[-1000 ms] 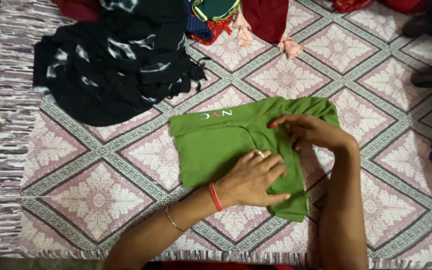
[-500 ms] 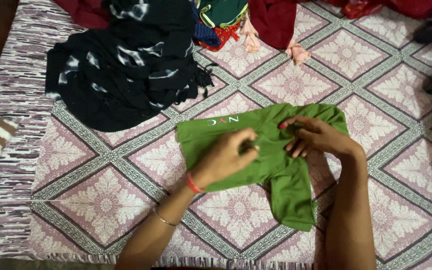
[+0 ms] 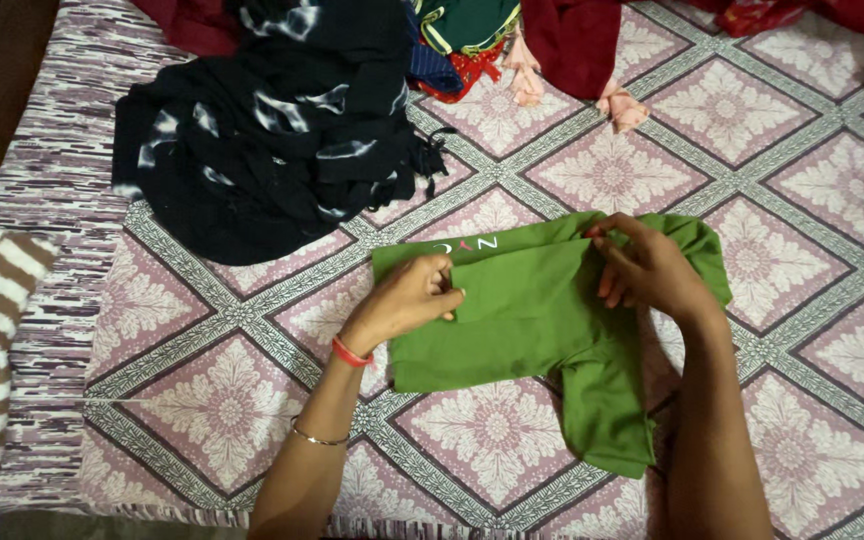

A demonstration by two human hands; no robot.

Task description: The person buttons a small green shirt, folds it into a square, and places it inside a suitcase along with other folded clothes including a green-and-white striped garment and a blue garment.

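- The green garment (image 3: 522,310) lies partly folded on the patterned pink-and-grey bedspread, near the middle of the view.
- Plain green cloth, with small pale lettering near its upper left edge.
- One flap is folded over the body, its edge running down the middle.
- A sleeve hangs out at the lower right, pointing toward the near edge.

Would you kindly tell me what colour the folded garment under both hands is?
The folded cotton garment is plain green, seen best in the head view.
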